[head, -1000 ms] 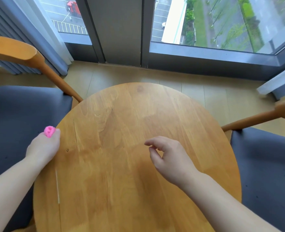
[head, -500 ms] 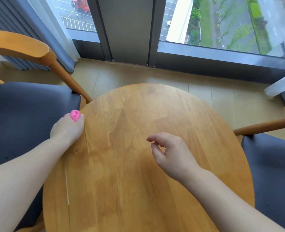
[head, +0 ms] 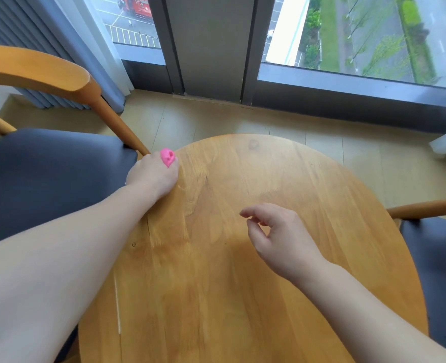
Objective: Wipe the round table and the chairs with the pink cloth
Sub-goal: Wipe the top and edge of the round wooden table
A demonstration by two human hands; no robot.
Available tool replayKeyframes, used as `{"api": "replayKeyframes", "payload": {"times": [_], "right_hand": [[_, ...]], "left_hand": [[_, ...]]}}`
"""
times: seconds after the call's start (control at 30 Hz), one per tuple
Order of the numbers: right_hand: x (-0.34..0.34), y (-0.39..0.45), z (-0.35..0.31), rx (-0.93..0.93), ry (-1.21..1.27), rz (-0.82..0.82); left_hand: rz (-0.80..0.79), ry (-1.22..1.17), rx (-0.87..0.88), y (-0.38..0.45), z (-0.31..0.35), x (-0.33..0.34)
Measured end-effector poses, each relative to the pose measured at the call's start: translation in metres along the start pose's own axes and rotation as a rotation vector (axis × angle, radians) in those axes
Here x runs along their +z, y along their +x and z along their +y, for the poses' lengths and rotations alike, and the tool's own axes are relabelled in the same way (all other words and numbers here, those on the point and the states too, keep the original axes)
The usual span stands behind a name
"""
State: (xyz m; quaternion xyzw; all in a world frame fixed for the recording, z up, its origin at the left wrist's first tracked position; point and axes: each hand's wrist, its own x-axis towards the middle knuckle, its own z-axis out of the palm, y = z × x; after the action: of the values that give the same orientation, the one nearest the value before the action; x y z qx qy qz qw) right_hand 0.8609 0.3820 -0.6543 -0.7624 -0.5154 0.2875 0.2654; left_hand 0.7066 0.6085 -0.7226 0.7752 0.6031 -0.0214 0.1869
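Note:
The round wooden table [head: 282, 205] fills the middle of the head view. My left hand [head: 152, 178] grips the pink cloth [head: 167, 157] at the table's far left rim; only a small bunched end of the cloth shows past my fingers. A damp streak runs on the wood behind that hand. My right hand [head: 279, 237] hovers over the table's middle with fingers loosely curled and holds nothing. A wooden chair with a dark seat [head: 46, 179] stands left of the table. A second chair's dark seat [head: 442, 271] shows at the right.
The left chair's curved backrest [head: 33, 69] and its slanted post rise beside my left hand. The right chair's armrest [head: 426, 210] juts toward the table. Beyond the table lie pale floorboards [head: 216, 121], a floor-level window frame and grey curtains at the far left.
My left hand has slid the pink cloth forward along the table's left rim, toward the far side, leaving a damp streak. My right hand has stayed above the table's middle.

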Motion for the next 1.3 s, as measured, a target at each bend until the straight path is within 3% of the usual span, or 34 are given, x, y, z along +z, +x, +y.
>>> {"api": "replayKeyframes", "payload": {"times": [0.5, 0.77, 1.3], "right_hand": [[-0.022, -0.003, 0.032, 0.024, 0.010, 0.098], [-0.043, -0.011, 0.058, 0.065, 0.012, 0.140], [-0.071, -0.030, 0.090, 0.123, 0.027, 0.212]], "left_hand": [[0.014, 0.094, 0.204, 0.030, 0.077, 0.020], [-0.070, 0.107, 0.419, 0.042, 0.143, 0.038], [-0.156, 0.184, 0.666, 0.020, 0.229, 0.061]]}}
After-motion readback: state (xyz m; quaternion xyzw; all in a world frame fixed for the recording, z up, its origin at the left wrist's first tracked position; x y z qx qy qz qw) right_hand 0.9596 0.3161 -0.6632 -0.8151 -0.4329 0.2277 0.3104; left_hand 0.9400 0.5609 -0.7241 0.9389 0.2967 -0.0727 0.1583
